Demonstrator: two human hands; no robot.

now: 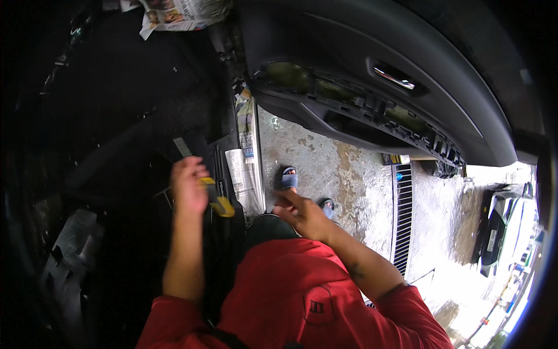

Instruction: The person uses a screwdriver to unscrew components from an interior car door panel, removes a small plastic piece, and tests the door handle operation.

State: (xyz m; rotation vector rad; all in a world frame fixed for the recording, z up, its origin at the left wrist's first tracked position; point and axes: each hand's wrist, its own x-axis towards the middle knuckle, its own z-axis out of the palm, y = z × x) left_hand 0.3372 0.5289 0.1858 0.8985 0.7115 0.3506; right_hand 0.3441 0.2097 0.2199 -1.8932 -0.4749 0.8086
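Observation:
My left hand (190, 185) is over the dark car interior, its fingers curled on a tool with a yellow-and-black handle (222, 206). A narrow grey, ridged strip (182, 146) shows beyond the fingers, in line with that handle. The hand and poor light hide the tool's middle, so its exact kind is unclear. In front of my waist hangs my right hand (301, 214), fingers loosely bent and apart, with nothing visible in them. Newspaper (247, 180) lies along the door sill, between the two hands.
An open car door (372, 87) with its inner trim partly exposed spans the upper right. Crumpled newspaper (180, 14) lies at the top. Below are my sandalled feet (289, 178), wet concrete and a drain grate (402, 215). A vehicle (504, 227) stands at far right.

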